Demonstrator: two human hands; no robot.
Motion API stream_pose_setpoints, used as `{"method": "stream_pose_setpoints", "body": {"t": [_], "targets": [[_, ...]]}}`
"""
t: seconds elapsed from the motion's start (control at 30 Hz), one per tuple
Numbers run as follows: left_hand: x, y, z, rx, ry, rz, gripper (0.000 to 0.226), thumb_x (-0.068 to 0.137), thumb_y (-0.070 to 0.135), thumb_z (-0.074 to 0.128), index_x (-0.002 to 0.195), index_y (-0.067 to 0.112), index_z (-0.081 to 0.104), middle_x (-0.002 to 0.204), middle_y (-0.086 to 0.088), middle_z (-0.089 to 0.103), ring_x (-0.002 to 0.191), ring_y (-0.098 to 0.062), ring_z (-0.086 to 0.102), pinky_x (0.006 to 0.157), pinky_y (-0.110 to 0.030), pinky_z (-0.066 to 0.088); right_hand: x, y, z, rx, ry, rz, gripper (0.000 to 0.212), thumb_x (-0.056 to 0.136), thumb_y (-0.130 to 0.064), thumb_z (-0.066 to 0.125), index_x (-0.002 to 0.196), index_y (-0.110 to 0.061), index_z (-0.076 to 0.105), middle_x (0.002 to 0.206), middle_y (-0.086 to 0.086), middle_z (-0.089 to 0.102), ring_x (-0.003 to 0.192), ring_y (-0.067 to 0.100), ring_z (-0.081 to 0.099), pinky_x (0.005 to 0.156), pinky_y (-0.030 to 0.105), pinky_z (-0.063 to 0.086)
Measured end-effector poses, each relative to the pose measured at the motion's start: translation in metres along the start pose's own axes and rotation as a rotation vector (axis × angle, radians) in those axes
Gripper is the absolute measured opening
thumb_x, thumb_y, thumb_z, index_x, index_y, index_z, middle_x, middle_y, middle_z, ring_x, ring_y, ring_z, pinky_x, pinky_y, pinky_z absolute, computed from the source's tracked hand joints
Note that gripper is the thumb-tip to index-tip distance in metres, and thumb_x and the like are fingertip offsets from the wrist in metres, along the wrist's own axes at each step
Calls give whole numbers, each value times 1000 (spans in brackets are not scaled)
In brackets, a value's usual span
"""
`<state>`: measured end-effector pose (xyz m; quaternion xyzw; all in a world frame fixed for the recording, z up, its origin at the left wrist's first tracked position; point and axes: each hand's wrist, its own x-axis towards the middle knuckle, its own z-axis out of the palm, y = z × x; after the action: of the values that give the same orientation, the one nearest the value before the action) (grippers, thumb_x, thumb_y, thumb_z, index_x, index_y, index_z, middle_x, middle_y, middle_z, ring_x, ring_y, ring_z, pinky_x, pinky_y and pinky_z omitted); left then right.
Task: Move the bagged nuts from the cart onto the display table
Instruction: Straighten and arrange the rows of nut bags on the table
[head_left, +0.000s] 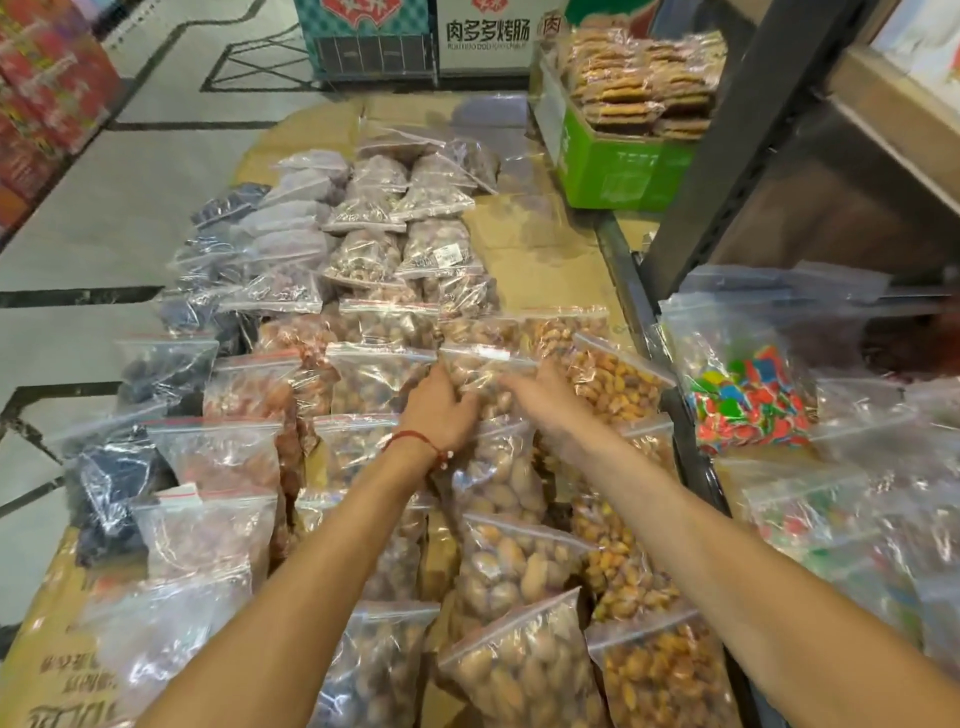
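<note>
Both my hands reach to one clear zip bag of pale brown nuts (480, 371) in the middle of the display table (535, 244). My left hand (441, 402), with a red string at the wrist, grips the bag's left side. My right hand (543, 397) grips its right side, fingers curled over the plastic. The bag lies tilted on a row of similar nut bags (511, 561) that runs toward me. The cart is not in view.
Cardboard covers the table, lined with rows of bagged dark fruit (119, 483), nuts and yellow kernels (618, 384). A green box of biscuits (618, 150) stands at the far right. A dark metal shelf post (727, 145) and bags of coloured candy (748, 395) flank the right side.
</note>
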<state>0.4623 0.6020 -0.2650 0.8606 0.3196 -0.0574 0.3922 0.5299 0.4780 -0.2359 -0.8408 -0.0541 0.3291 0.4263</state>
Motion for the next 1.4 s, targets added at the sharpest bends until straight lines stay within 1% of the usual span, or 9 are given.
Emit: {"method": "stream_pose_setpoints", "body": {"t": [0.1,0.2,0.3,0.47,0.7,0.9,1.07,1.23,1.4], "targets": [[11,5,7,-123,-48,-107,59,97,36,56,145,3,43,133,-17,62,123,-37,58,95,-36,45,1,2,12,168,63,33,35,106,-20,57,133,3,54,130,29,62,123,45,61,106,55,50],[21,2,14,-266,-51,-138,66,85,43,54,141,8,51,135,-15,64,123,-34,61,104,-38,48,6,9,28,242,67,25,64,104,-27,60,158,-12,29,128,-2,63,131,32,59,111,51,48],[20,3,13,-324,-45,-168,34,98,29,53,121,6,60,127,-17,64,111,-29,62,93,-37,49,20,21,33,297,21,-9,62,105,-33,59,159,-23,31,144,-10,57,133,17,54,116,43,41],[23,6,20,-345,-26,-196,45,96,27,50,132,1,50,123,-15,63,108,-33,61,83,-35,44,30,24,21,347,-122,22,67,110,-28,54,167,-31,19,159,-10,47,139,14,46,110,46,37],[17,8,17,-296,-74,-216,73,96,46,48,157,12,27,147,-18,54,133,-37,53,114,-42,40,27,18,29,447,-50,49,67,111,-11,47,168,-29,19,156,-3,51,134,14,48,115,34,36],[-15,20,14,-208,94,-55,43,102,27,54,132,-3,47,131,-22,60,121,-39,58,92,-38,45,2,17,4,426,-66,21,31,110,-12,50,140,-18,57,109,4,79,102,12,69,119,43,40],[-83,18,12,-272,268,162,52,104,18,53,153,6,41,147,-9,53,127,-15,52,102,-22,38,-51,21,-4,413,-79,-61,52,107,-8,51,158,-19,45,165,2,45,151,21,41,125,40,29],[-128,-16,39,-312,380,151,35,97,8,60,132,6,57,115,0,57,107,-24,60,92,-35,47,-88,56,-4,201,-104,-102,51,113,-19,48,163,-16,37,165,0,43,144,14,43,106,26,31],[-152,-24,59,-354,372,38,48,99,14,59,145,6,46,134,-10,54,124,-25,52,107,-39,42,-96,88,3,113,-138,-129,57,112,-28,50,166,-19,31,169,-1,37,151,15,39,121,34,33]]}}
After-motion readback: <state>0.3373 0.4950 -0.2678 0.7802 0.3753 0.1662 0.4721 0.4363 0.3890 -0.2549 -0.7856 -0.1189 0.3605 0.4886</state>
